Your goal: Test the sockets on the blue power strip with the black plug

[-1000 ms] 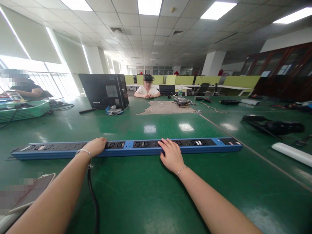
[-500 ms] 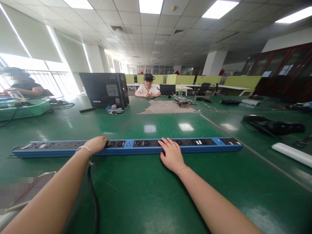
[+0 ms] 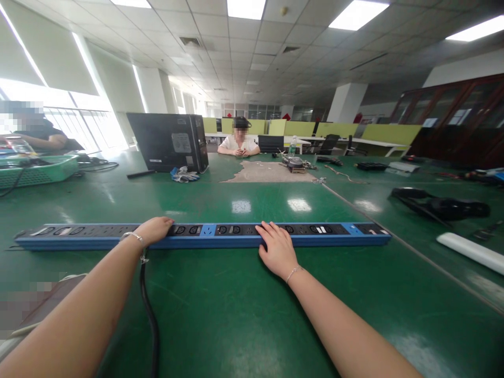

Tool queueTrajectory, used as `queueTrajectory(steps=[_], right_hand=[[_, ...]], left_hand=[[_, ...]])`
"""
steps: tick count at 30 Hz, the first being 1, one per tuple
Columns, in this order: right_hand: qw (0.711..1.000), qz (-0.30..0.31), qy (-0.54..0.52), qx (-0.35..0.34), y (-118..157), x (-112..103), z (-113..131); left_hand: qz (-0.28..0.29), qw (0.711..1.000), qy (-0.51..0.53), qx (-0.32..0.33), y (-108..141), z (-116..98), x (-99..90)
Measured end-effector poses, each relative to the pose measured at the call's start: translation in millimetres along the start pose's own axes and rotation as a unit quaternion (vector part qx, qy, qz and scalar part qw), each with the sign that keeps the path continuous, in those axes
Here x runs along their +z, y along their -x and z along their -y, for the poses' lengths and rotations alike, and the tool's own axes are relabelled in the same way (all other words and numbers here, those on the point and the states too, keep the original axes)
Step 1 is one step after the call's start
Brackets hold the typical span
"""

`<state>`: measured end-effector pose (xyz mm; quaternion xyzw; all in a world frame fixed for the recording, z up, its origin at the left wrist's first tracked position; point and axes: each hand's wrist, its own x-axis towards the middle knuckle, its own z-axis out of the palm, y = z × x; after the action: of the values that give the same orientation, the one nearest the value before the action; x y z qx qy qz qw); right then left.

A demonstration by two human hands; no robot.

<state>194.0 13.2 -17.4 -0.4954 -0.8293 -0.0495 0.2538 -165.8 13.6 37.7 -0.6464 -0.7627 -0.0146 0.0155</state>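
A long blue power strip (image 3: 236, 241) with black socket panels lies across the green table in front of me. My left hand (image 3: 155, 231) is over its left half, the fingers together and curled onto the strip's top, the fingertips partly hidden. Below that wrist, a black cable (image 3: 148, 304) runs down toward the table's near edge; where it starts is hidden by the hand. My right hand (image 3: 279, 249) rests on the strip right of its middle, fingers stretched over the sockets and thumb near the front edge.
Beyond the strip stand a black computer case (image 3: 165, 144) and gloves (image 3: 185, 175). A green basket (image 3: 43, 173) is far left. On the right lie a black object (image 3: 441, 203) and a white bar (image 3: 468, 252). One person (image 3: 239, 142) sits opposite, another (image 3: 39, 131) at left.
My left wrist and the strip's left end have shifted slightly up and left in view. My right hand stays in the same place on the strip.
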Motion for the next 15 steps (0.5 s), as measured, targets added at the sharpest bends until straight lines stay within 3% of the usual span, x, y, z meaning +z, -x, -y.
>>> queueTrajectory(steps=[3, 9, 15], right_hand=[[1.000, 0.001, 0.001, 0.002, -0.7, 0.3, -0.1], [1.000, -0.002, 0.003, 0.006, -1.1, 0.6, 0.8], [1.000, -0.004, 0.007, 0.006, -1.0, 0.6, 1.6]], left_hand=[[0.026, 1.000, 0.004, 0.000, 4.0, -2.9, -2.3], [0.023, 1.000, -0.019, -0.008, 5.9, -4.1, 3.4], [0.010, 0.998, -0.044, 0.040, 0.8, -1.2, 3.5]])
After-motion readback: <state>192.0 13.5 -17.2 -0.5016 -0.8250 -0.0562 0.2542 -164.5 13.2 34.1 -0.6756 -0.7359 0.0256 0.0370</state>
